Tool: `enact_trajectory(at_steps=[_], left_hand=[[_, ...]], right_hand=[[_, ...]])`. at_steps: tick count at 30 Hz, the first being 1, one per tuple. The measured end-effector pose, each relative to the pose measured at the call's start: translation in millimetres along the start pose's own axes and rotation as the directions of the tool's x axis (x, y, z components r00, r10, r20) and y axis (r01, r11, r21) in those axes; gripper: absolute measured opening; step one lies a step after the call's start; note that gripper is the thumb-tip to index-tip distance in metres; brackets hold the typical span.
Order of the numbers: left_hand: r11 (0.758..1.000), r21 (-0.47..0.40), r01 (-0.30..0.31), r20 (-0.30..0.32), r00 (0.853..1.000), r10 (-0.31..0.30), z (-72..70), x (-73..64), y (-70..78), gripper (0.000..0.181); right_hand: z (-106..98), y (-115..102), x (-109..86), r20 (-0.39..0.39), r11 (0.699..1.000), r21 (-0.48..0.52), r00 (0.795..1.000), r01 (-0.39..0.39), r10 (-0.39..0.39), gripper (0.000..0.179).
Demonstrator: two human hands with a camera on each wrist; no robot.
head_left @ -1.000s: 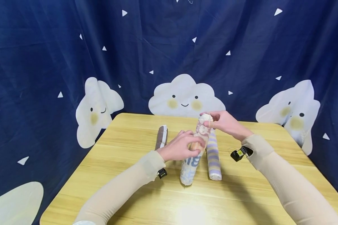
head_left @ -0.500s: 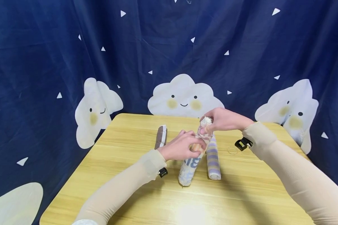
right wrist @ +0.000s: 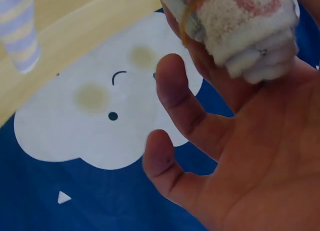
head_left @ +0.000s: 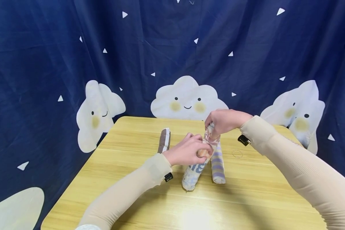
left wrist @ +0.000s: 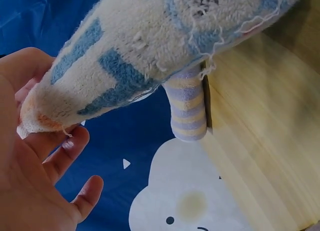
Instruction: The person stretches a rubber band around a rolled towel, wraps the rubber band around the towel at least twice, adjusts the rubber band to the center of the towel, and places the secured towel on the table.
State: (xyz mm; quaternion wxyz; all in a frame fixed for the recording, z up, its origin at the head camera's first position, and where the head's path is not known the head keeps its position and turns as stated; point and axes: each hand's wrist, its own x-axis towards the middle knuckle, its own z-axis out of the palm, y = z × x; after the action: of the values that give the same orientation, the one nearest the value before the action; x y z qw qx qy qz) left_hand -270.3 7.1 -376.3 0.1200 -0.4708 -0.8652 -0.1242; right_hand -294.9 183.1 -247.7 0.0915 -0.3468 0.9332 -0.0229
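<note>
Since the rolled towel (head_left: pixel 195 172) presumably needs steadying, the left hand's (head_left: pixel 188 150) fingers pinch its middle, the right hand's (head_left: pixel 225 120) its top.

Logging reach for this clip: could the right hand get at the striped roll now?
Probably not without letting go: the right hand grips the patterned roll, though the near end of the striped roll lies uncovered.

Mid-frame, my roll (head_left: pixel 195 172) is white with blue, orange and pink; the right roll (head_left: pixel 217 165) striped lilac and yellow; the left roll (head_left: pixel 163 141) brown and white.
</note>
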Motion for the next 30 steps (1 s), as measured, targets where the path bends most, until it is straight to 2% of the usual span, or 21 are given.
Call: enact_trajectory(at_steps=[4, 7, 12, 17, 21, 23, 25, 27, 30], left_hand=[[0.999, -0.053, 0.013, -0.015, 1.000, -0.013, 1.8, -1.7, -0.8, 0.021], [0.994, -0.105, 0.026, -0.067, 0.997, -0.033, 2.8, -4.4, -3.0, 0.020], [0.991, -0.134, 0.009, -0.146, 0.989, -0.029, 1.4, -6.3, -4.4, 0.019], [0.994, -0.110, 0.000, -0.140, 0.990, -0.015, -0.4, -6.4, -3.1, 0.019], [0.996, -0.094, 0.005, -0.137, 0.990, -0.018, -1.7, -7.1, -2.3, 0.020], [0.996, -0.093, 0.002, -0.150, 0.989, -0.016, -1.9, -7.1, -2.3, 0.020], [0.996, -0.089, -0.008, -0.175, 0.985, -0.008, -1.5, -7.3, -2.7, 0.020], [0.996, -0.083, -0.020, -0.204, 0.979, 0.002, -1.0, -7.6, -3.3, 0.020], [0.996, -0.087, -0.031, -0.255, 0.967, 0.007, 0.0, -8.9, -4.5, 0.020]], right_hand=[[-3.7, -5.8, 1.1, 0.057, 0.999, -0.036, 0.998, -0.033, 0.035, 0.016], [-10.1, -11.0, 2.1, 0.080, 0.999, -0.033, 0.996, -0.024, 0.027, 0.016], [-21.3, -15.0, 3.7, 0.098, 0.999, 0.003, 0.994, -0.053, 0.053, 0.035], [-24.4, -19.2, 6.2, 0.134, 0.997, -0.041, 0.989, -0.059, 0.064, 0.042], [-22.9, -25.8, 8.5, 0.166, 0.990, -0.113, 0.980, -0.088, 0.106, 0.037], [-22.5, -27.4, 8.8, 0.162, 0.989, -0.126, 0.981, -0.084, 0.104, 0.031], [-23.0, -26.5, 8.3, 0.170, 0.995, -0.089, 0.984, -0.047, 0.062, 0.024], [-24.8, -22.7, 6.4, 0.177, 1.000, -0.001, 0.984, 0.018, -0.017, 0.024], [-29.0, -14.2, 1.6, 0.150, 0.979, 0.179, 0.981, 0.095, -0.122, 0.033]])
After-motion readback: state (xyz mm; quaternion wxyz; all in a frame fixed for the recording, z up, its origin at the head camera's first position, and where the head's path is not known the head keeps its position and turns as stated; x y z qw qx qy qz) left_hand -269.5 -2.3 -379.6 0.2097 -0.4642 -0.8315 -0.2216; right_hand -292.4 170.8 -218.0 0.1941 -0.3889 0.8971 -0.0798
